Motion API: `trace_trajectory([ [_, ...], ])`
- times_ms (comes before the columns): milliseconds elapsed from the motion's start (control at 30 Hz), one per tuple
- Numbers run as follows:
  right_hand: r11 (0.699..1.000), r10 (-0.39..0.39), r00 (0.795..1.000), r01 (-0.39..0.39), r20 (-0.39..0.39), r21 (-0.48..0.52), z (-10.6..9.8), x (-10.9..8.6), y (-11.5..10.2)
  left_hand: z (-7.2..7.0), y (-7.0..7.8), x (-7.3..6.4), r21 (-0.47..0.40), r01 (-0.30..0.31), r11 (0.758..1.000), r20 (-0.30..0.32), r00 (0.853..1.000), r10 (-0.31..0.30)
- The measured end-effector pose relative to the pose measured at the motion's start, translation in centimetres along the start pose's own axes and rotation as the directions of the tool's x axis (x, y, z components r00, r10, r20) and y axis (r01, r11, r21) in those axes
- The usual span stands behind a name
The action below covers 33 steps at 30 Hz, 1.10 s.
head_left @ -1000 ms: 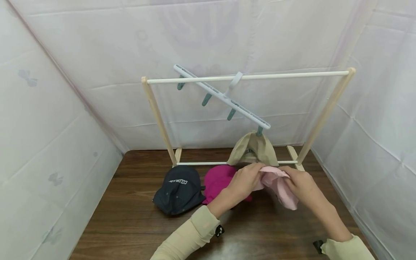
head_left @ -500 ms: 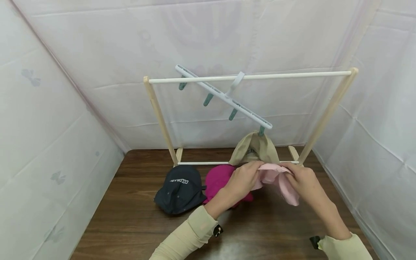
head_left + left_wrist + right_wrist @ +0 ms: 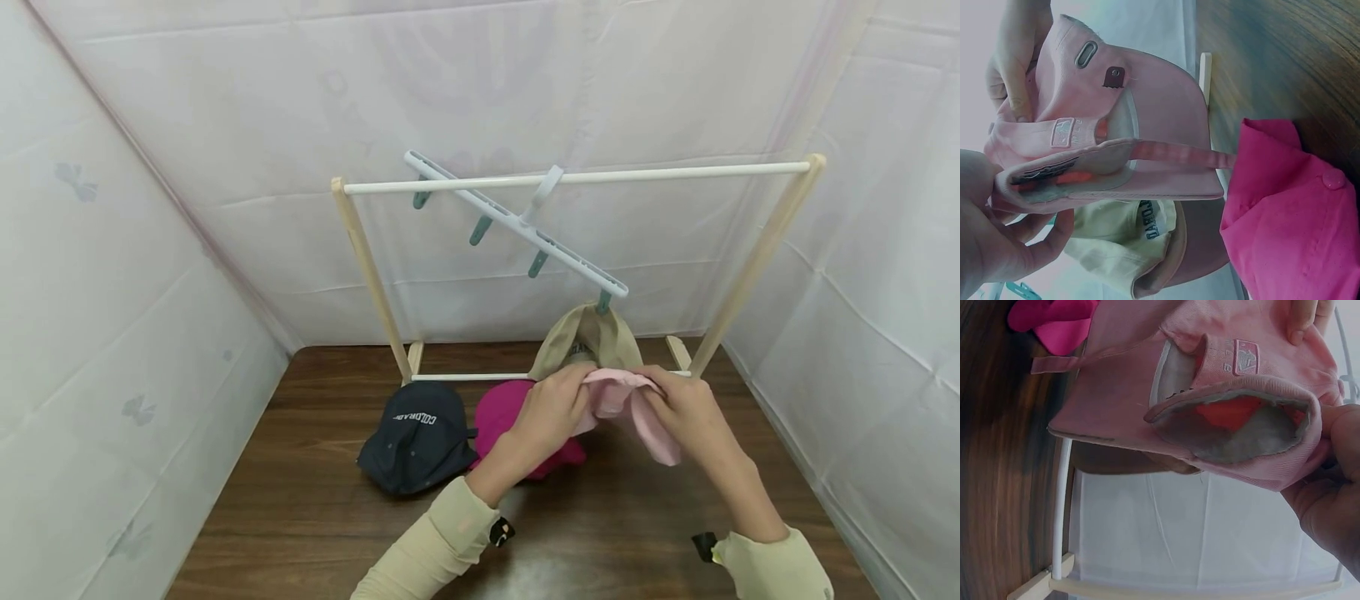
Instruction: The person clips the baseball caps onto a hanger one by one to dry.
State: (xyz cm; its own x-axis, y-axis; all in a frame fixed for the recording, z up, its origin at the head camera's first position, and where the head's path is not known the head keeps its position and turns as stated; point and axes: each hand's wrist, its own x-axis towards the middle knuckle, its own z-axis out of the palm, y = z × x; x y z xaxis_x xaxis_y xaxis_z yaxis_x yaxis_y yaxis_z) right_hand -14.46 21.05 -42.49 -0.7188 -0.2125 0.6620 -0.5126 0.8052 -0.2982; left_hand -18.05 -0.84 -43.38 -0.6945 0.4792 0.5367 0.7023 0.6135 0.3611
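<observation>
A light pink baseball cap [image 3: 654, 429] is held up between both hands, just in front of a hanging beige cap [image 3: 567, 342]. My left hand [image 3: 550, 410] pinches one side of its crown. On the other side, my right hand [image 3: 694, 417] grips the fabric between thumb and fingers. The left wrist view shows the brim [image 3: 1169, 94] pointing down to the table and a loose back strap [image 3: 1179, 154] dangling. A teal clip [image 3: 603, 302] on the white hanger [image 3: 517, 223] bears the beige cap. Some fingertips are hidden behind the pink fabric.
The hanger hooks over the white top bar [image 3: 675, 174] of a wooden-legged rack. Three other teal clips, such as one nearby [image 3: 537, 263], carry nothing. A navy cap [image 3: 416, 442] and a magenta cap [image 3: 501, 414] lie on the brown table [image 3: 300, 467]. White fabric walls stand around it.
Both hands have shifted slightly left and upward in the head view, carrying the pink cap closer to the beige one. The other caps and the hanger have not visibly moved.
</observation>
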Motion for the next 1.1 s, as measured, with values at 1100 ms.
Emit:
trace_trajectory([
  [1100, 0.988, -0.076, 0.996, 0.082, -0.046, 0.128, 1.6, 4.1, -2.6, -4.6, -1.9, 0.0, -0.088, 0.077, 0.993, -0.071, 0.994, -0.084],
])
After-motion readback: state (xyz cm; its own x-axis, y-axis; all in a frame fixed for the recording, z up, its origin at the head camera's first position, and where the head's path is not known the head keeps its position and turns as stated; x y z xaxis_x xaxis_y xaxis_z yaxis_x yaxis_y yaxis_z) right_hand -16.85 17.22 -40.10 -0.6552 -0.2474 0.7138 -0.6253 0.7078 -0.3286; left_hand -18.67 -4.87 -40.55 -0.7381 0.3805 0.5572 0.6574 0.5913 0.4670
